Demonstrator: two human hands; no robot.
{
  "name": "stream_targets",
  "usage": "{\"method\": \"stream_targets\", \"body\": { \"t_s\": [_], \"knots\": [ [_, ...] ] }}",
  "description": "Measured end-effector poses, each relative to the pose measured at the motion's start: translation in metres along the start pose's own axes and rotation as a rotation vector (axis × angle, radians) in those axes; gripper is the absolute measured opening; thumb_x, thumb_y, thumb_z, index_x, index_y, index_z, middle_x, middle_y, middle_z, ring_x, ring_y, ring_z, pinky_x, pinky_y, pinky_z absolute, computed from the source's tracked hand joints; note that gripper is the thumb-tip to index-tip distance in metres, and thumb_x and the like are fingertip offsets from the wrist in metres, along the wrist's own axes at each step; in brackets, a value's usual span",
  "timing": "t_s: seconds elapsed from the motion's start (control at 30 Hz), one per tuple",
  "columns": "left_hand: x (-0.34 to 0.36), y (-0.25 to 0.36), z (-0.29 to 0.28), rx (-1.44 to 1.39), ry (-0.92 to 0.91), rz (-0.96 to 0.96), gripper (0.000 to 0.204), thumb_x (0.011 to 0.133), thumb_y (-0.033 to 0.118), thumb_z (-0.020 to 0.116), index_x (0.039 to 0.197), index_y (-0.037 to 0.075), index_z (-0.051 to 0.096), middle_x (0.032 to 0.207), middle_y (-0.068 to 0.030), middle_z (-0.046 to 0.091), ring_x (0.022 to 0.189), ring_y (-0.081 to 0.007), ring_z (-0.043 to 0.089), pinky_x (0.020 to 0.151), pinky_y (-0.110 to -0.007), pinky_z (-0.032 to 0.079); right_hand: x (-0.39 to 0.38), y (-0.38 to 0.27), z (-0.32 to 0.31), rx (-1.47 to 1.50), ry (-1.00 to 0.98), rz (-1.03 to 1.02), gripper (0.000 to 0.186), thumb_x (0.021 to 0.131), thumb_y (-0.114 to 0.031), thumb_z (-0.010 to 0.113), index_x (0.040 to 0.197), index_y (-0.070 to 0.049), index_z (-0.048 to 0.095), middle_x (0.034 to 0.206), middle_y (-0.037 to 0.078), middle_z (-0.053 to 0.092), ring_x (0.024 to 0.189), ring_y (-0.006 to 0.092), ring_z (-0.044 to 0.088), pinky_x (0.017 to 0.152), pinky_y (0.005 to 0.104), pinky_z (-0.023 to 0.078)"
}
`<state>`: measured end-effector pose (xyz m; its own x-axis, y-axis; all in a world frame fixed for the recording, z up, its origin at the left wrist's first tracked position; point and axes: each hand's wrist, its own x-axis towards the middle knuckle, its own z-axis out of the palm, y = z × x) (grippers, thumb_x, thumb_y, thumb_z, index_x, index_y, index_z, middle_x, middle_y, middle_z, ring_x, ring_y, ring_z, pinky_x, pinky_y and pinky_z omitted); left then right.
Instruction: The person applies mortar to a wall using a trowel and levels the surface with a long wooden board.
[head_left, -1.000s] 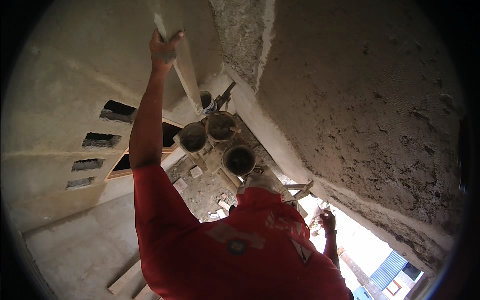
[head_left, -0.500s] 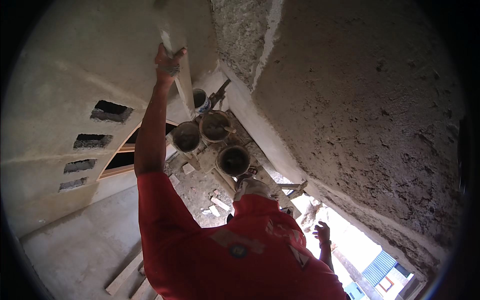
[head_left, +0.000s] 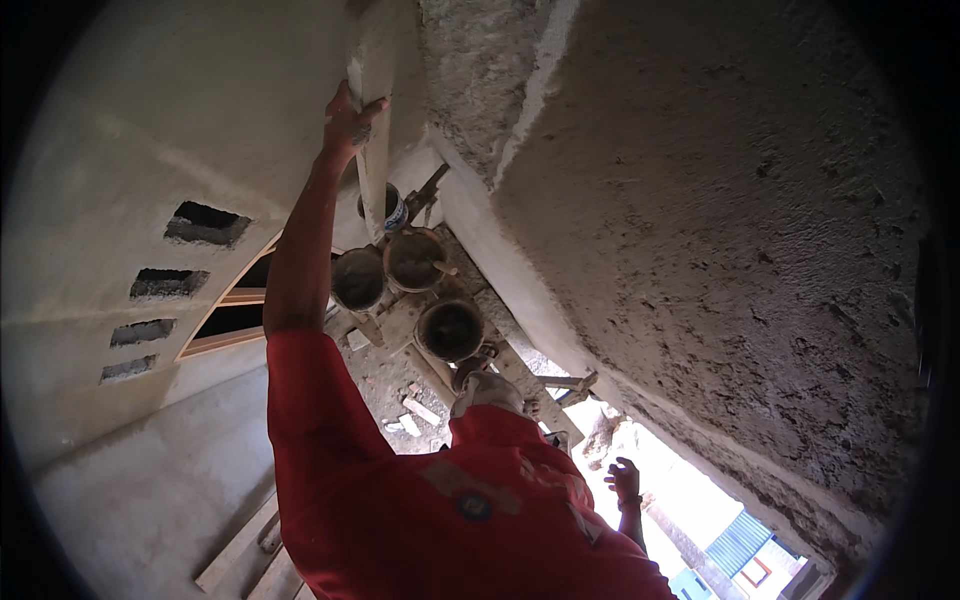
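Note:
Raised high at the far left, my left hand (head_left: pixel 352 125) grips a long, pale straightedge board (head_left: pixel 373 185). The board stands nearly upright along the smooth grey plastered wall (head_left: pixel 230 90), close to the corner. My thumb lies to one side of it; some fingers are hidden behind. Wet grey mortar clings to this hand. Low on the right, my right hand (head_left: pixel 624 482) hangs away from my body, its fingers apart and slightly bent, with nothing visible in them.
Below stand a mortar bucket (head_left: pixel 358 293), another with a handle sticking out (head_left: pixel 440 267), a dark bucket (head_left: pixel 449 345) near my feet, and a white-and-blue bucket (head_left: pixel 397 214). A rough wall (head_left: pixel 720 240) rises on the right. Planks (head_left: pixel 240 545) lie lower left; rubble (head_left: pixel 420 410) covers the floor.
My left hand and the straightedge have shifted right toward the corner, and the board stands more upright. The whole view has drifted slightly. My right hand still hangs with nothing visible in it.

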<state>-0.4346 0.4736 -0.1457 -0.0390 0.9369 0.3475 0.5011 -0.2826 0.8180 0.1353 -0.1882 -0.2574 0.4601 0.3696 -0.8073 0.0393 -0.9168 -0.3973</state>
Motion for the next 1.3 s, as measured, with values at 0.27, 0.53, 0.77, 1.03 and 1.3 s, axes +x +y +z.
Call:
{"method": "stream_targets", "body": {
  "t_s": [0.27, 0.53, 0.77, 1.03, 1.3],
  "knots": [
    [0.012, -0.103, 0.034, 0.012, -0.009, -0.006, 0.058, 0.07, 0.021, 0.073, 0.117, 0.003, 0.045, 0.106, -0.02, 0.058, 0.1, -0.0341, 0.056, 0.085, -0.042, 0.044, 0.001, 0.006, -0.002, 0.186, -0.078, 0.035, 0.03, 0.086, -0.005, 0.049, 0.116, -0.001, 0.048, 0.083, 0.012, 0.06, 0.062, 0.0212, 0.062, 0.054, 0.0332, 0.055],
    [0.023, -0.125, 0.095, 0.26, -0.052, -0.127, 0.054, 0.066, 0.02, 0.074, 0.109, 0.001, 0.047, 0.103, -0.023, 0.059, 0.099, -0.0374, 0.057, 0.083, -0.042, 0.046, 0.012, 0.006, -0.008, 0.011, -0.061, -0.131, 0.029, 0.083, -0.006, 0.056, 0.111, -0.001, 0.051, 0.083, 0.012, 0.064, 0.061, 0.0192, 0.064, 0.049, 0.0264, 0.05],
    [0.046, -0.137, 0.188, 0.234, -0.178, -0.182, 0.05, 0.063, 0.02, 0.074, 0.102, 0.001, 0.05, 0.098, -0.0217, 0.06, 0.094, -0.0377, 0.058, 0.079, -0.044, 0.047, 0.018, 0.027, -0.014, 0.201, -0.071, 0.051, 0.039, 0.079, 0.0, 0.056, 0.116, 0.002, 0.048, 0.085, 0.013, 0.066, 0.066, 0.0206, 0.066, 0.054, 0.0298, 0.052],
    [0.108, -0.272, 0.221, 0.004, 0.056, -0.049, 0.079, 0.074, 0.02, 0.067, 0.139, 0.01, 0.024, 0.14, -0.0184, 0.029, 0.128, -0.0327, 0.029, 0.105, -0.04, 0.029, 0.049, 0.078, -0.027, 0.308, -0.238, -0.595, 0.04, 0.077, 0.001, 0.059, 0.116, 0.002, 0.049, 0.086, 0.008, 0.069, 0.069, 0.0119, 0.065, 0.061, 0.0237, 0.053],
    [0.07, -0.151, 0.275, -0.016, -0.101, -0.064, 0.094, 0.058, 0.016, 0.077, 0.136, 0.004, 0.027, 0.132, -0.0181, 0.04, 0.117, -0.0328, 0.044, 0.097, -0.043, 0.038, -0.036, 0.06, 0.011, -0.165, 0.233, 0.059, 0.04, 0.077, -0.028, 0.069, 0.11, -0.009, 0.059, 0.062, 0.007, 0.063, 0.053, 0.0142, 0.061, 0.051, 0.0308, 0.05]
  ]
}}
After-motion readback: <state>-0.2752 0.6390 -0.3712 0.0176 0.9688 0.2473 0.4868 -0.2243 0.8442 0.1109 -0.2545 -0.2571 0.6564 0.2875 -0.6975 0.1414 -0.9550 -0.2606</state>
